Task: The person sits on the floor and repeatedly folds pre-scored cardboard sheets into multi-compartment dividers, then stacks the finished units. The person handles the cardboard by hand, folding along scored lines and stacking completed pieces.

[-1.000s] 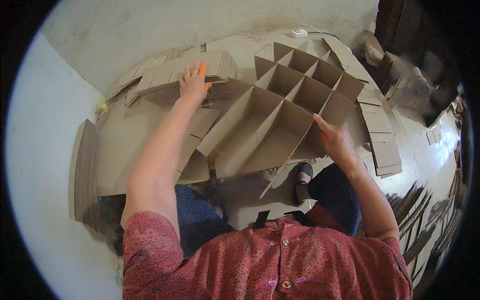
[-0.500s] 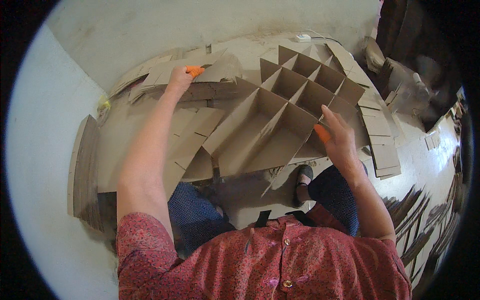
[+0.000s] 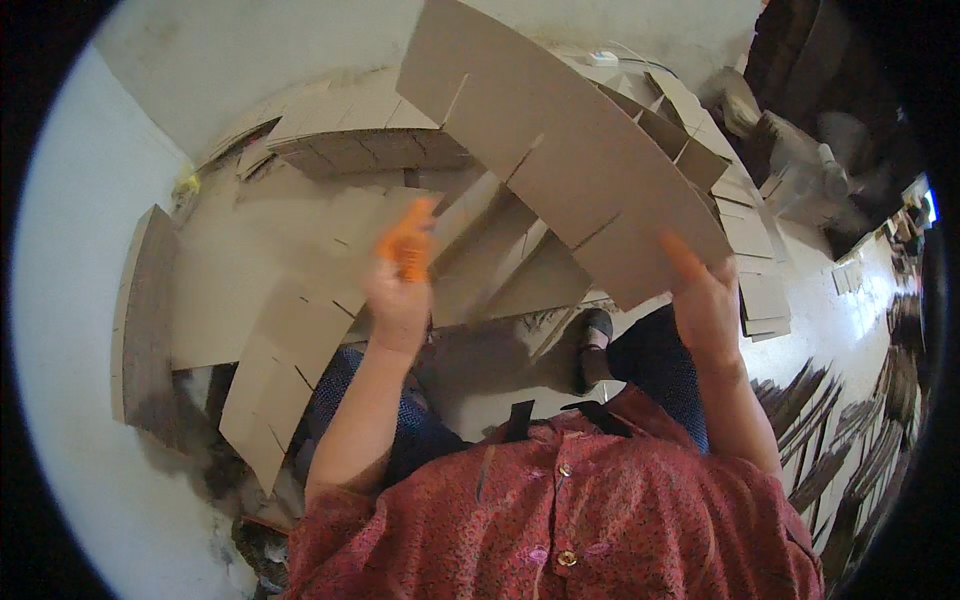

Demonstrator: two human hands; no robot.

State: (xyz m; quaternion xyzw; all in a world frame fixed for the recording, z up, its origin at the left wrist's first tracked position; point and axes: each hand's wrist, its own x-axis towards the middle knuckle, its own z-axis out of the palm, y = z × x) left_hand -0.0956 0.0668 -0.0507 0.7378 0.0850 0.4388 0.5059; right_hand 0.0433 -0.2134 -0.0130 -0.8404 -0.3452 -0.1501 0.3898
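Note:
A slotted cardboard strip [image 3: 570, 165] is raised in front of me, slanting from the upper middle down to the right. My right hand [image 3: 708, 310] grips its lower right end, with an orange finger cover on one digit. My left hand [image 3: 398, 290], also with orange finger covers, hangs in the air left of the strip, touching nothing visible. Motion smears its fingers. Behind the strip stands a cardboard divider grid [image 3: 702, 165], largely hidden; some of its cells show at the far right and below the strip.
A stack of slotted cardboard strips [image 3: 370, 150] lies at the back left. Another stack [image 3: 148, 320] stands by the left wall. A loose slotted strip [image 3: 285, 375] overhangs the near left edge. More strips [image 3: 765, 300] lie at right, and a white socket block [image 3: 602, 59] sits behind.
A cardboard strip has come up from the back left stack and is now in my right hand, covering the grid. My left hand has moved from that stack toward me and right.

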